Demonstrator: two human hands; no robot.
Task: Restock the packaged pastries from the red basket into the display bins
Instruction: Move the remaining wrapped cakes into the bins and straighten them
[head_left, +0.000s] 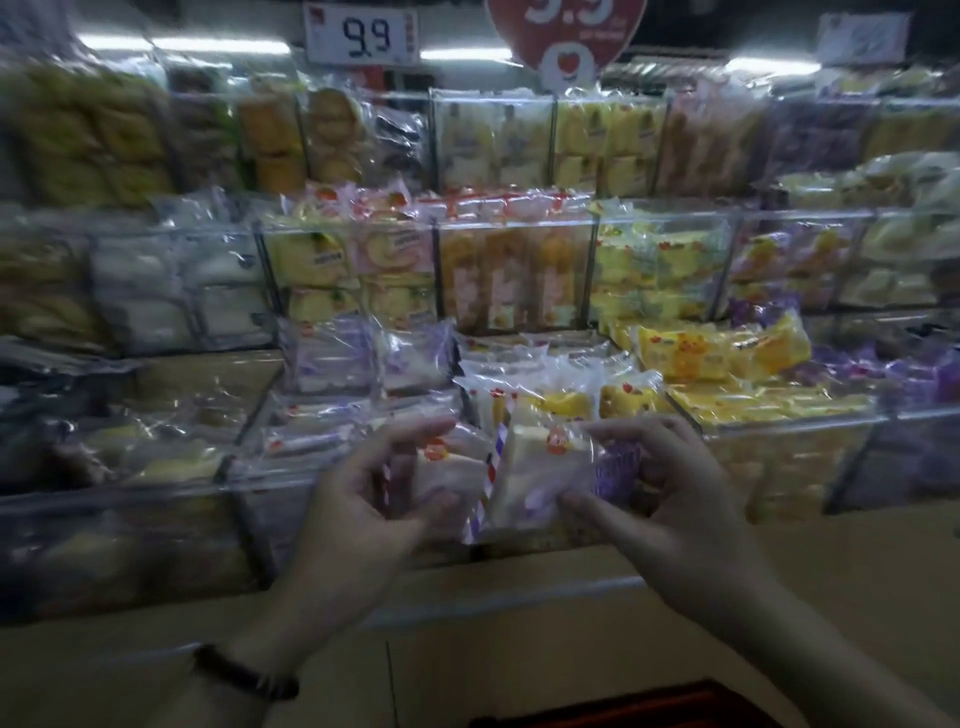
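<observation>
- Pastry packets (540, 467) sat side by side above the front display bin (363, 483).
- Left hand (363, 499) pinched one; right hand (670, 488) pinched the other.
- Red basket (649, 709) lay below.
- Price sign (362, 34) read "9.9"; packet print was blurred.

Left hand (363, 499), right hand (670, 493) (both curled).

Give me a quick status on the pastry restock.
Left hand and right hand each hold a packaged pastry at the front display bin. Red basket below. Nothing blocking.
</observation>
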